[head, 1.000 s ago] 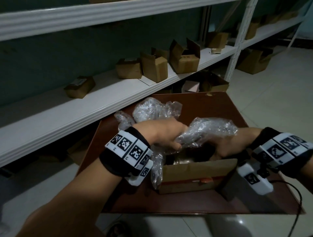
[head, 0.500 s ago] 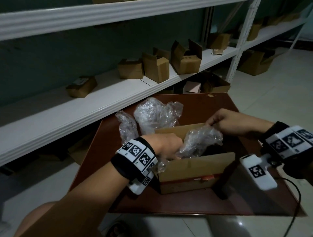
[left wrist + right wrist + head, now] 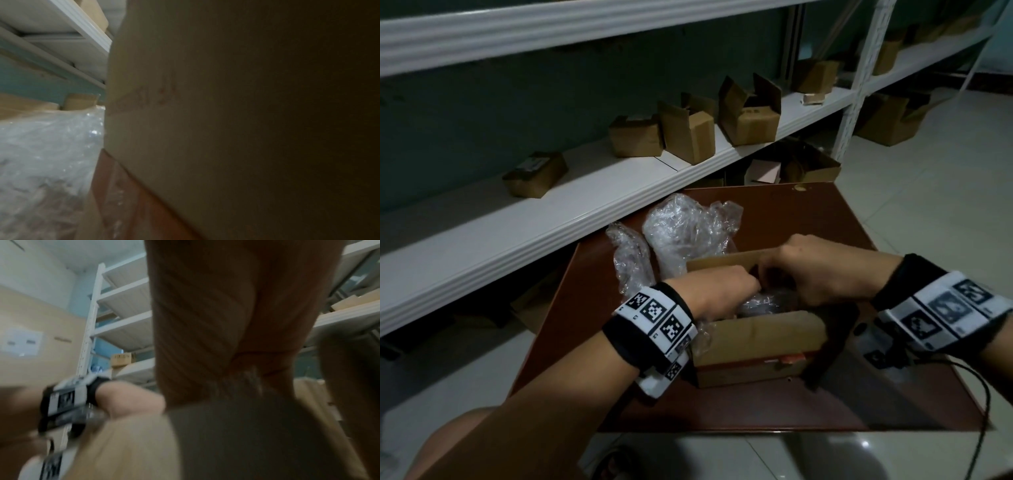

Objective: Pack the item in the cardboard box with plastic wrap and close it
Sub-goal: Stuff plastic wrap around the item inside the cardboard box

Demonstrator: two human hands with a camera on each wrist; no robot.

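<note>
My arms come in from the near edge of the table [image 3: 893, 411], left wrist low against the box's left wall, right wrist higher on the right. The box [image 3: 760, 339] sits in front of me with its long axis running left to right, near flap standing, far flap [image 3: 722, 265] raised behind my knuckles.

My left hand [image 3: 717, 291] reaches down into the opening from the left, fingers curled over the wrap [image 3: 763, 303] and pressing it down; whether they actually pinch it I cannot tell, since the fingertips are hidden inside. The item itself lies under that wrap, in the box, too dark to make out. My right hand [image 3: 822, 274] comes in from the right, fingers bent at the far flap's edge, and I cannot tell if they grip the flap or the wrap below it.

So the wad lies straight below both sets of fingers, between the two long flaps. I judge the right hand the nearer one to the far flap, so it is better placed to fold that flap toward me.

Farther back, spare wrap [image 3: 688, 233] lies on the table behind the box, then the shelf [image 3: 551, 222] with its small boxes.
</note>
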